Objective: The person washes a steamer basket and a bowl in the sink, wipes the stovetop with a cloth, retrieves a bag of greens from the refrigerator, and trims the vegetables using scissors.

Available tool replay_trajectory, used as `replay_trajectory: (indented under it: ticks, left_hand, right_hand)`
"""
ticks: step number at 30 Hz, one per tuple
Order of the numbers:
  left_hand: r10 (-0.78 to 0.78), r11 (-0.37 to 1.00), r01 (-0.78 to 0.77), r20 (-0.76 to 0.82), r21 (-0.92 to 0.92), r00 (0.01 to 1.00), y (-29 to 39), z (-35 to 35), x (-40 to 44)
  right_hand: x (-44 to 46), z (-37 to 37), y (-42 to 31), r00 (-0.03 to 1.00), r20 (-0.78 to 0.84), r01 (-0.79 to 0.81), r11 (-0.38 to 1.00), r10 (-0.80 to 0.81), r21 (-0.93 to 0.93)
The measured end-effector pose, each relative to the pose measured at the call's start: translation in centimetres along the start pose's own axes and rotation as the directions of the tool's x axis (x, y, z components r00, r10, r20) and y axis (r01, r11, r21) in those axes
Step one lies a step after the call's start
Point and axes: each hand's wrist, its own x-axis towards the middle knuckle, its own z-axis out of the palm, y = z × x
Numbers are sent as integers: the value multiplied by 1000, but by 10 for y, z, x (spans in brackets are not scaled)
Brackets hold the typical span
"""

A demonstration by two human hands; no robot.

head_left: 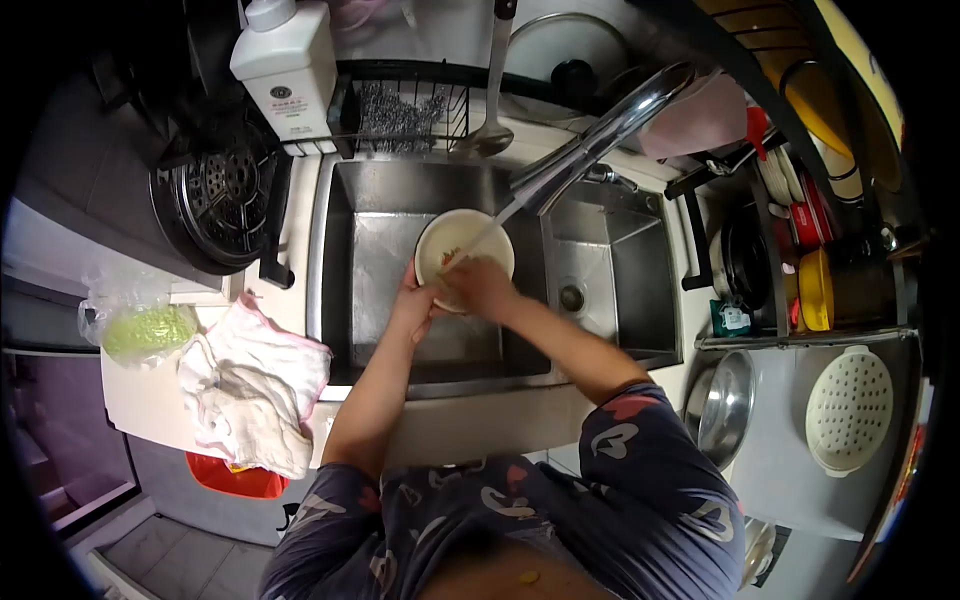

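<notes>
Hold the bowl [452, 229] steady over the big side of the sink [380, 275], gripped in the left hand [411, 305], and rub softly inside with the right hand [484, 289], too blurred to tell if clutching anything.

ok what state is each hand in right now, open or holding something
Left hand: holding the bowl at its side.
Right hand: at the bowl, blurred; open or closed cannot be told.

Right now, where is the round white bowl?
In the head view, the round white bowl is near the middle, over the left steel sink basin, with the left hand holding its near-left side and the shiny silver tap beyond it, upper right.
</notes>
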Motion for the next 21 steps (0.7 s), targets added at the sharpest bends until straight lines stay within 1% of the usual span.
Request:
replay_trajectory:
  ticks: [1,2,3,5,6,7,8,9,10,11,12,13,14,15,16,17,18,19,20,21]
  left_hand:
    - [-82,996,83,-51,33,995,6,2,0]
    - [-173,982,181,-111,62,979,8,4,-3]
    - [-185,979,194,-114,65,976,1,4,-7]
    - [-152,983,146,-42,-113,987,-6,9,-2]
    - [-149,983,143,-45,-111,988,-6,10,-1]
    - [-132,988,124,-82,-96,988,-4,11,-1]
    - [-114,991,105,-120,-76,986,-1,11,-2]
    - [-114,992,106,-124,-67,986,1,11,-4]
    - [-34,999,31,-109,-31,993,3,12,-4]
    - [45,999,-46,-91,-3,995,3,13,-4]
    - [69,998,-69,-49,3,996,4,11,-6]
    - [71,997,-72,-50,-5,996,5,13,-3]
    - [156,987,-157,-38,-38,987,6,15,-1]
    - [234,969,-235,-28,-70,972,4,16,-4]
    - [233,969,-234,-30,-75,972,7,16,-6]
    - [127,986,-130,-29,-103,991,10,16,-9]
    - [22,991,-25,-25,-129,999,14,18,-12]
    - [21,991,-23,-21,-129,1000,12,21,-14]
    - [-68,970,56,-44,-236,997,10,26,-16]
    - [-158,930,129,-57,-343,986,10,29,-16]
  right_hand:
    - [5,-1,-1,979,-130,168,984,-159,61]
    - [6,-1,1,942,-247,251,966,-228,63]
    - [6,1,1,945,-242,243,967,-219,74]
    - [29,-26,-2,923,-279,308,944,-266,117]
    - [36,-26,-2,879,-389,311,950,-274,35]
    - [42,-24,3,877,-396,313,949,-273,38]
    - [48,-19,9,919,-326,212,975,-222,-66]
    - [52,-13,13,953,-259,112,978,-156,-174]
    - [55,-17,11,947,-319,-5,995,-28,-102]
    - [53,-20,9,947,-319,-4,995,-30,-104]
    - [46,-20,4,980,-87,-187,981,182,-55]
    - [42,-27,-2,917,150,-364,930,369,-61]
    - [38,-23,-7,917,156,-360,931,366,-65]
    - [33,-16,-14,894,220,-420,901,391,106]
    - [32,-10,-19,871,281,-475,838,403,269]
    - [33,7,-21,869,284,-478,837,405,265]
    - [37,25,-24,910,186,-413,772,371,483]
    - [41,25,-31,934,-14,-275,742,357,611]
    - [45,25,-37,920,-214,-99,722,329,685]
    - [46,25,-44,918,-215,-102,723,332,683]
